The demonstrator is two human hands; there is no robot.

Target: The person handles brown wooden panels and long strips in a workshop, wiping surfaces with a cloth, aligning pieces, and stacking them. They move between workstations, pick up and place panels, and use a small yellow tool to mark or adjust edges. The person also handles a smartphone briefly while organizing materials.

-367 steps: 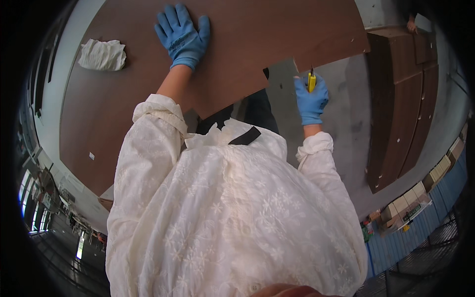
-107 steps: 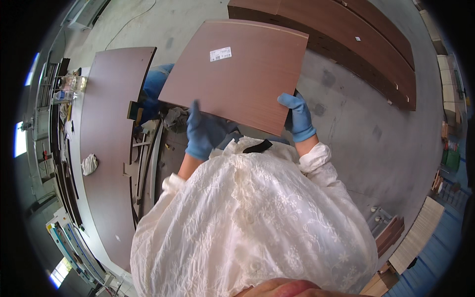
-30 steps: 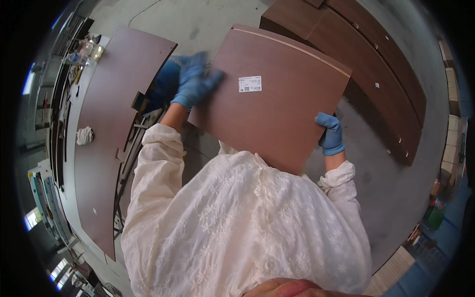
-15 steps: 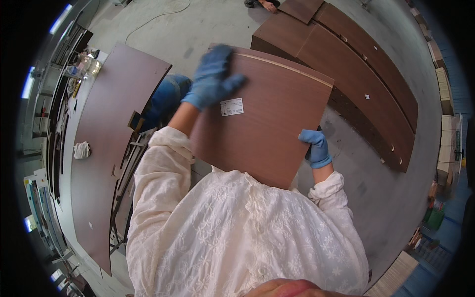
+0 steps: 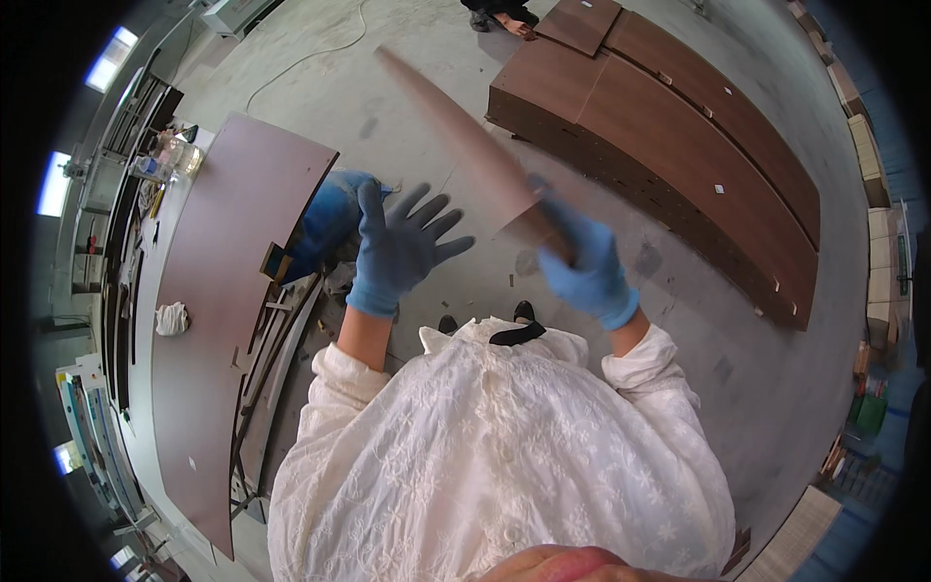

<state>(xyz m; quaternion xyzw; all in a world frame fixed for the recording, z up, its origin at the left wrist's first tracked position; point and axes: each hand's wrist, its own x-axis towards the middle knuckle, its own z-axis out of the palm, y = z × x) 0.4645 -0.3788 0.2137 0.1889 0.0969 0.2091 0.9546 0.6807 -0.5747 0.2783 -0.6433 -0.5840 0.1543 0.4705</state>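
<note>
My right hand (image 5: 593, 267), in a blue glove, grips a brown wooden panel (image 5: 465, 145) by its near end. The panel is tipped up and seen almost edge-on, blurred by motion, its far end pointing away to the upper left. My left hand (image 5: 400, 250), also gloved in blue, is raised beside the panel with fingers spread and nothing in it. A gap shows between that hand and the panel. The panel's broad, labelled face is not visible now.
On my left a long brown board (image 5: 208, 291) lies on a workbench with a crumpled white cloth (image 5: 173, 319) on it. A blue drum-like container (image 5: 330, 213) stands beside it. Long brown cabinets (image 5: 679, 145) lie at the far right, near another person's hand (image 5: 512, 23).
The panel has swung from lying broad side up before me to nearly edge-on. My left hand has let go of its face and opened; my right hand has moved inward with the panel.
</note>
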